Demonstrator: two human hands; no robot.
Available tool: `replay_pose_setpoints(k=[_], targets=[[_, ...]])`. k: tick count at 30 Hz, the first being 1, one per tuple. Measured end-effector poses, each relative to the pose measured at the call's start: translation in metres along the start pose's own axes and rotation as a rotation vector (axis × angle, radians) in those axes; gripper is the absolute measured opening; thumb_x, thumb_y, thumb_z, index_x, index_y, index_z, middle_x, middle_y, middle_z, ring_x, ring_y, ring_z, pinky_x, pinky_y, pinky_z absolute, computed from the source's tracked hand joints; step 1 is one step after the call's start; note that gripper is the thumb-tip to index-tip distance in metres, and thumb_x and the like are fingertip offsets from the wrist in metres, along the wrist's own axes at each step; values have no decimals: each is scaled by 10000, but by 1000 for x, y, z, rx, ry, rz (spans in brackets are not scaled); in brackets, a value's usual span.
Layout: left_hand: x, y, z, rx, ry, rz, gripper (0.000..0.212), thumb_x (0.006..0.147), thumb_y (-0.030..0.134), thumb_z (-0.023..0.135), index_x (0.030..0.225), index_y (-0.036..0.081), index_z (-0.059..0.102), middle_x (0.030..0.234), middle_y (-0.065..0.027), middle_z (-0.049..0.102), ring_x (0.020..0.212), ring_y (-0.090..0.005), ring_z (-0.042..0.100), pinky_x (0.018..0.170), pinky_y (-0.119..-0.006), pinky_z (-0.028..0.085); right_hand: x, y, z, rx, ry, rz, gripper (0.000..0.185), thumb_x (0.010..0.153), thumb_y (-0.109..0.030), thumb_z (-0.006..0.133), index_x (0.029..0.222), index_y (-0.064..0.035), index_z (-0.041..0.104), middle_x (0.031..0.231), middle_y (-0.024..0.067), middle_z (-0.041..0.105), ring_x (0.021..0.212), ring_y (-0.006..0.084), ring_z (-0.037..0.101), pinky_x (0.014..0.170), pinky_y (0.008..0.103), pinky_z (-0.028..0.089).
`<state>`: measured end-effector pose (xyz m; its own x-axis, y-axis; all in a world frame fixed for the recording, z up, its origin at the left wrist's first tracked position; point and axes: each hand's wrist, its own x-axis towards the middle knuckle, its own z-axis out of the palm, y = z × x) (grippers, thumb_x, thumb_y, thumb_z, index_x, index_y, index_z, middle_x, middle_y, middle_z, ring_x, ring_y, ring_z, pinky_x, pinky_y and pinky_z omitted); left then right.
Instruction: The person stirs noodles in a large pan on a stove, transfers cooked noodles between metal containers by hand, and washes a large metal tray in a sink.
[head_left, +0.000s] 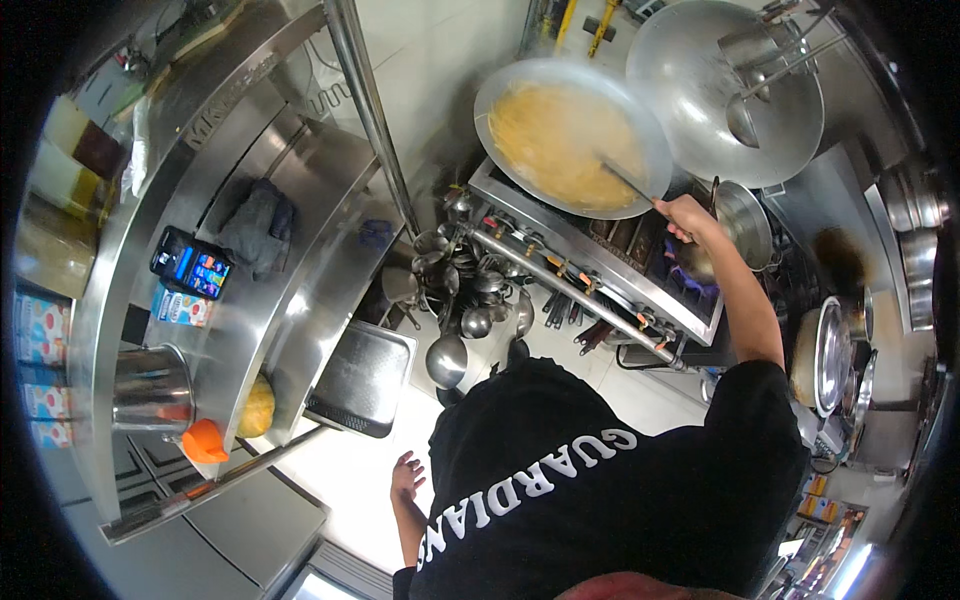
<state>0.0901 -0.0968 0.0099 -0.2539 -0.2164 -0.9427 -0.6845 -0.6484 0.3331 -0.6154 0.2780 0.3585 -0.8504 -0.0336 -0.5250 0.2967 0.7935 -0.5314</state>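
Observation:
My right hand (686, 217) grips the handle of a long utensil (627, 180), whose far end is hidden in a wide metal pan (486, 112). Long yellow noodles or pasta (536, 127) fill the pan under rising steam. This pan sits tilted in view at the stove's left end. Beside my right wrist stands a smaller metal pot (750, 225), with a blue flame (694, 285) below it. Down by my left side hangs my left hand (407, 476), fingers apart and holding nothing, above the pale floor.
Behind the stove (660, 300) leans a large wok (675, 90) with ladles in it. Several ladles (457, 292) hang at the stove's front left corner. A metal tray (367, 375) lies left of me. Steel shelves (277, 315) hold a phone (191, 262), a grey cloth (259, 225) and a pot (154, 386).

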Motion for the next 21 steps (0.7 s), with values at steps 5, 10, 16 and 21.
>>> replay_pose_setpoints(k=[5,10,16,21], targets=[[19,7,-9,97,-68,56,493,935,162,477,1423,194,415,1283,-104,587,1167,-277,578,931,-486,464,-4,-16,33,1,-30,-187,453,918,-441,643,884,8,595,603,59,526,407,134,434,352,309,319],[13,23,-19,105,-58,63,489,945,179,456,1431,198,403,1327,-100,573,1184,-266,570,936,-482,468,0,-36,31,-194,115,-214,507,907,-479,627,862,20,703,609,96,576,455,181,537,417,342,405],[15,-11,-27,214,-76,120,494,960,162,432,1451,188,381,1367,-119,535,1232,-291,538,958,-491,461,28,-14,-24,-411,351,-149,664,816,-524,647,984,118,663,899,330,680,1006,402,677,877,460,503],[3,-28,-21,365,-61,91,471,972,176,400,1442,178,385,1367,-126,521,1239,-305,524,959,-505,453,46,-4,-31,-242,344,-9,585,804,-503,687,820,80,649,669,199,629,611,284,625,540,407,452]])
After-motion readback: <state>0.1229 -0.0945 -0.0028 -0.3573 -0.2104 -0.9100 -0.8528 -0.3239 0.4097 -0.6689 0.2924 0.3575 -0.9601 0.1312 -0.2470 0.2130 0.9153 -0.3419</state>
